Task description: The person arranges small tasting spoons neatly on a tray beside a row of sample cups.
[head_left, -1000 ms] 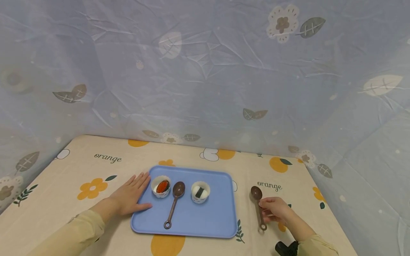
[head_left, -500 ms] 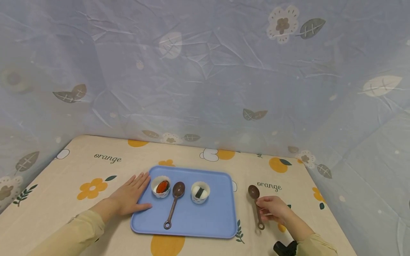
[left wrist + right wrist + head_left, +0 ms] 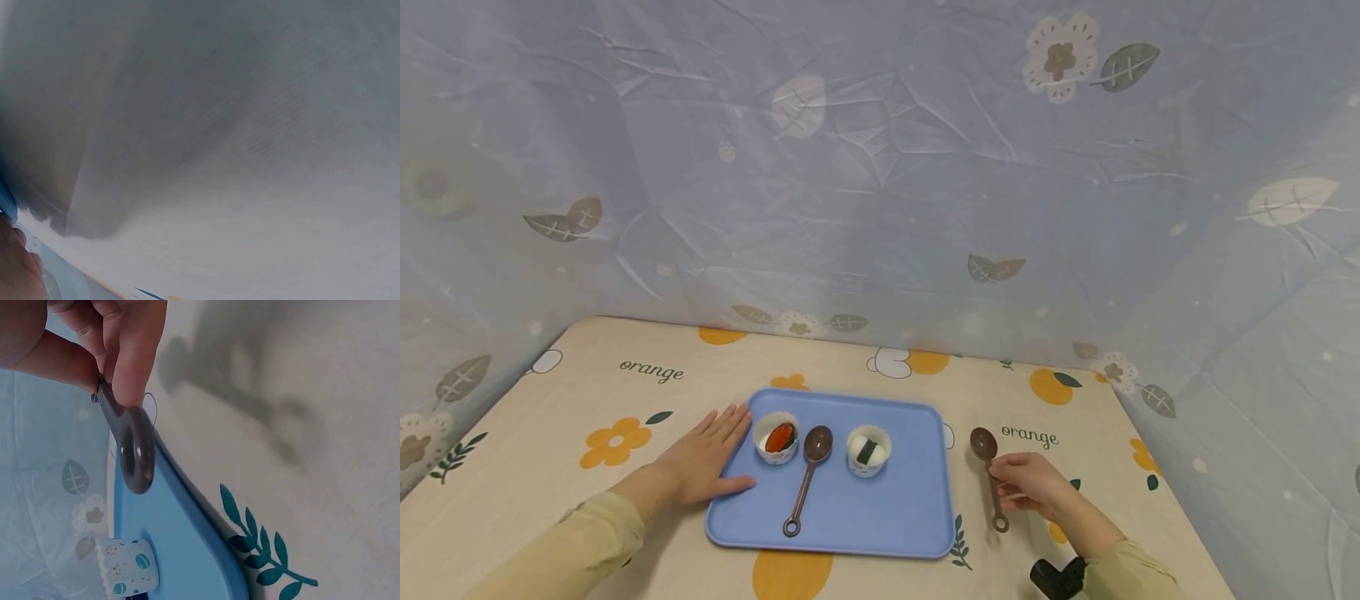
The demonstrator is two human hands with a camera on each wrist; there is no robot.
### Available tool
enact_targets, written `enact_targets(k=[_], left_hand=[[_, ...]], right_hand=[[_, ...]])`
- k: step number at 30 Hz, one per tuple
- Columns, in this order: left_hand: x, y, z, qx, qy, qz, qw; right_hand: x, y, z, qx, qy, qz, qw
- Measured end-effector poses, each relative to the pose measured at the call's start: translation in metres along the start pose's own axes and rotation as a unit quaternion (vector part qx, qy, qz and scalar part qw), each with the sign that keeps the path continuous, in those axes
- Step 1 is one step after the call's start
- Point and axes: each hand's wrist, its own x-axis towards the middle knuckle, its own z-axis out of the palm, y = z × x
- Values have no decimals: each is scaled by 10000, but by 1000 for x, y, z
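Between thumb and fingers, my right hand [image 3: 1032,486] pinches the handle of a brown spoon [image 3: 983,444], to the right of a blue tray [image 3: 887,533]. In the right wrist view the spoon's ring-ended handle [image 3: 139,450] hangs above the cloth and casts a shadow. My left hand [image 3: 703,458] lies flat with straight fingers at the tray's left edge, thumb over the rim. On the tray lies a second brown spoon [image 3: 808,483], between a white cup [image 3: 777,457] with orange-topped sushi and another white cup [image 3: 867,468] holding a white piece with a dark band.
A cream tablecloth [image 3: 647,408] printed with oranges and leaves covers the table. Grey-blue patterned fabric [image 3: 880,208] hangs behind it and along the sides. A black device [image 3: 1058,577] sits by the right sleeve.
My right hand has moved slightly left and away from me, bringing the held spoon closer to the tray. The left hand and the tray stay where they were.
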Motion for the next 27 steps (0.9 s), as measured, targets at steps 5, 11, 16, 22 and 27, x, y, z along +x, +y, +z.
enact_targets(k=[5,11,16,22,27], left_hand=[[1,0,-1,-89,-15,6,10000],[2,-2,3,-32,-19,-7,10000],[1,-3,5,47,15,8,10000],[1,-2,2,29,-15,-10,10000],[0,-1,1,-12,-26,-16,10000]], right_hand=[[1,-3,3,-34,9,15,10000],[2,-7,8,-49,32,-60,10000],[1,-10,12,-29,83,-100,9999],[-1,-16,16,-29,48,-97,9999],[0,-19,19,30,-72,-98,9999]])
